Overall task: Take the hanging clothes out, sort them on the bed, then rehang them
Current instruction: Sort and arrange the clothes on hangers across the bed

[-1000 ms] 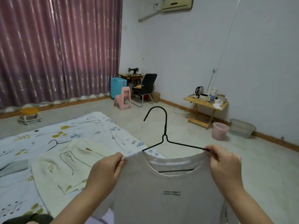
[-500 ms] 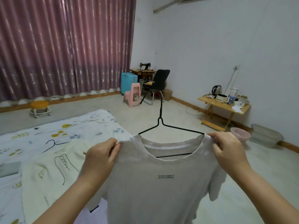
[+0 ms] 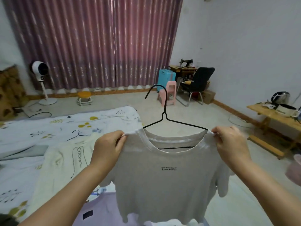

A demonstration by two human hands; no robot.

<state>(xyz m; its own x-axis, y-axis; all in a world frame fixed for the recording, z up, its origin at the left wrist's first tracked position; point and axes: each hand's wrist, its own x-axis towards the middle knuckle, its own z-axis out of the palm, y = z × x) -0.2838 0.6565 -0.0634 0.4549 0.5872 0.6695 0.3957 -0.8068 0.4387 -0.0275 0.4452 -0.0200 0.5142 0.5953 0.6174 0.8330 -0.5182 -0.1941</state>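
Purple curtains [image 3: 97, 43] cover the far wall. A white fan [image 3: 40, 69] stands at their left end, an orange-topped stool [image 3: 84, 97] near it on the floor. Toward the corner: a pink stool [image 3: 169, 93] before a blue box [image 3: 166, 79], a black chair [image 3: 199, 82], a sewing machine [image 3: 186, 62]. At right, a wooden desk [image 3: 267, 111] carries a kettle [image 3: 281, 97] and a mug [image 3: 286, 110].

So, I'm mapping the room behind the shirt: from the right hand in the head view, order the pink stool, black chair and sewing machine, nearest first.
From the right hand:
1. Pink stool, on the floor beyond the hanger hook.
2. Black chair, just right of the stool, further back.
3. Sewing machine, on its table in the far corner.
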